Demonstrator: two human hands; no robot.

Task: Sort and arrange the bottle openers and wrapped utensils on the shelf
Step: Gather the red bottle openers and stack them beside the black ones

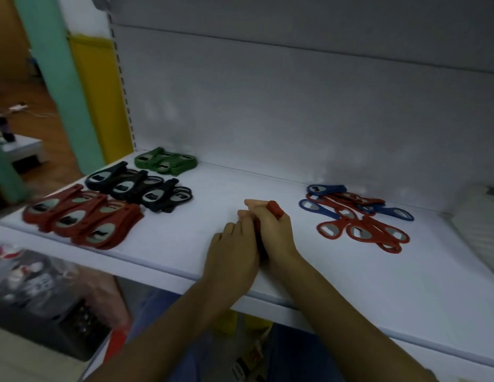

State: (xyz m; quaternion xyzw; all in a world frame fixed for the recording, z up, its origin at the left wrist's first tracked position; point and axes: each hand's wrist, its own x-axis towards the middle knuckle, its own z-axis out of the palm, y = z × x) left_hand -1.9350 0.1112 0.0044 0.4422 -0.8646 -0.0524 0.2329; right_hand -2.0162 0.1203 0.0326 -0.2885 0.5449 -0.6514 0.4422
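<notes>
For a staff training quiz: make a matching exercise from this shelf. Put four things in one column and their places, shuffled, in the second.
Column A
1. green bottle openers
2. black bottle openers
3. mixed red and blue pile
4. held red bottle opener

Column B
a. right side of the shelf
b. back left corner
c. gripped in the right hand
d. left, just in front of the green ones

Pairs: 1-b, 2-d, 3-a, 4-c

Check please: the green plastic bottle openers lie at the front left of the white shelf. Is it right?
Not quite. In the head view the green plastic bottle openers lie at the back left of the white shelf.
</notes>
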